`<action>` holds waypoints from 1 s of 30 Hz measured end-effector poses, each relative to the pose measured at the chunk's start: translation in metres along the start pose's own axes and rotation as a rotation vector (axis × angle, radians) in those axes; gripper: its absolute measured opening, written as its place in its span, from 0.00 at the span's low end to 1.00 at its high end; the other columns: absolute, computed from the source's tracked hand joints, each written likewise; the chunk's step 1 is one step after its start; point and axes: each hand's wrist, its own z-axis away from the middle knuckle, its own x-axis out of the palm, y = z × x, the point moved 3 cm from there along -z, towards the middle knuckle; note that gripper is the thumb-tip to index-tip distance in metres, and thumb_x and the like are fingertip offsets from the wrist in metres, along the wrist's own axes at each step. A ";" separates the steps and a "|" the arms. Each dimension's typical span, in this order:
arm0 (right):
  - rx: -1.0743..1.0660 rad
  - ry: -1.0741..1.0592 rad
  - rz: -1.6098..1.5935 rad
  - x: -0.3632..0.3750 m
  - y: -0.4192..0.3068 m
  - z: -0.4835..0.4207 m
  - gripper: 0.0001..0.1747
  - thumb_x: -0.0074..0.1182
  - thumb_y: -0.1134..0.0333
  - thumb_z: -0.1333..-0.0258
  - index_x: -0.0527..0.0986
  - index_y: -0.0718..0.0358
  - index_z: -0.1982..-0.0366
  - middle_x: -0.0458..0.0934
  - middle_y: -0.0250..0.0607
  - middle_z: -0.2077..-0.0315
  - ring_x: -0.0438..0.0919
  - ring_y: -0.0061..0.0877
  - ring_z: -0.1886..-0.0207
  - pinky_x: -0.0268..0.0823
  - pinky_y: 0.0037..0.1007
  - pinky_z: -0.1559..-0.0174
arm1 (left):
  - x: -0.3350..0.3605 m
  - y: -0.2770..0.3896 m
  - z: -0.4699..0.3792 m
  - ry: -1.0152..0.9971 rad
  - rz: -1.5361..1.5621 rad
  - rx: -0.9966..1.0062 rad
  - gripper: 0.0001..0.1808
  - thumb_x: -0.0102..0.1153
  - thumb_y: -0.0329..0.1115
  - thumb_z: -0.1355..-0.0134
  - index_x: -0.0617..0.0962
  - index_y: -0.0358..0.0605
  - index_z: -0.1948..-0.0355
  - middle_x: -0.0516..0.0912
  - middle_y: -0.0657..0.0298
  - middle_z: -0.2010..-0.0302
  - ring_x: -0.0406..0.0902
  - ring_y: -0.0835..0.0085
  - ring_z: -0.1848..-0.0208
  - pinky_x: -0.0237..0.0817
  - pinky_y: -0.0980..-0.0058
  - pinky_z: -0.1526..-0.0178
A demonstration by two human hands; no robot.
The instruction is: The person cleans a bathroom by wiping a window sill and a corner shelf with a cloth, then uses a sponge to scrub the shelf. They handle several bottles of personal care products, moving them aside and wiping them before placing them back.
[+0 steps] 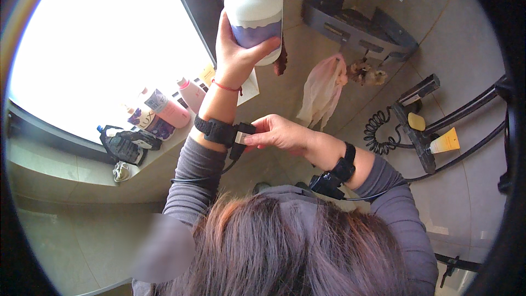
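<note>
My left hand [242, 49] is raised at the top centre, its fingers wrapped round a large white pump bottle [257, 12] with a blue-violet wavy band. A red cord and a black strap circle that wrist and forearm. Below it, my right hand [277, 131] pinches a small black device [242, 139] with a pale face, fixed to the left wrist's strap. Another strapped black device [328, 185] sits on my right forearm. A dark reddish-brown object [280, 63] shows partly behind the bottle; its kind is unclear.
Left, a window ledge [164, 158] bears a pink bottle [191, 94], a pink-and-grey bottle [168, 109], a Lux bottle [150, 123] and a black mesh item [123, 144]. Right are a grey corner shelf [361, 37], a hanging pink plastic bag [324, 86], a coiled hose [374, 131] and a yellow tube [446, 142].
</note>
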 end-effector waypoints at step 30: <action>-0.808 0.735 0.517 -0.099 -0.076 0.005 0.29 0.55 0.68 0.41 0.60 0.62 0.40 0.70 0.41 0.46 0.68 0.27 0.44 0.65 0.31 0.45 | -0.011 -0.001 0.029 -0.065 0.193 -0.227 0.49 0.77 0.38 0.61 0.63 0.42 0.39 0.74 0.59 0.48 0.73 0.67 0.45 0.65 0.65 0.43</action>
